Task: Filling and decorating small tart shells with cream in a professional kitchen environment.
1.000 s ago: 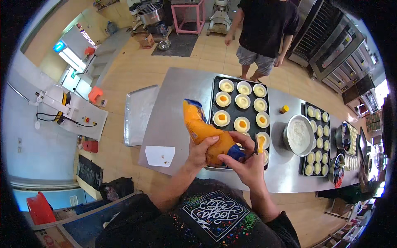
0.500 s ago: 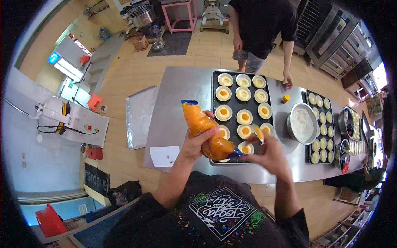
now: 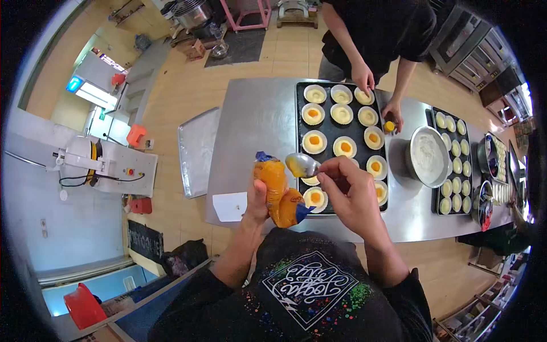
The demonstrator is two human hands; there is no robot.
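Wrapped around an orange packet of filling [image 3: 273,181] with blue ends, my left hand [image 3: 256,205] holds it above the near left part of the baking tray. My right hand [image 3: 354,191] pinches the handle of a metal spoon [image 3: 302,166], whose bowl is beside the packet's upper part and carries a yellow-orange smear. Under both hands lies the dark baking tray [image 3: 328,130], set with white paper cups of pale batter. Several cups hold an orange dollop, such as this cup [image 3: 315,198]; the far ones are plain. My hands and the packet hide some near cups.
Across the table [image 3: 250,119] a co-worker's hand [image 3: 363,76] reaches over the far right cup; the other is by a yellow-capped jar [image 3: 389,126]. A metal bowl [image 3: 428,157] and a second filled tray [image 3: 453,188] stand right. A white sheet [image 3: 229,207] lies left.
The spoon has come up and left to the packet's upper part, and the packet is held more upright. The co-worker has leaned in, bringing one hand over the tray's far corner.
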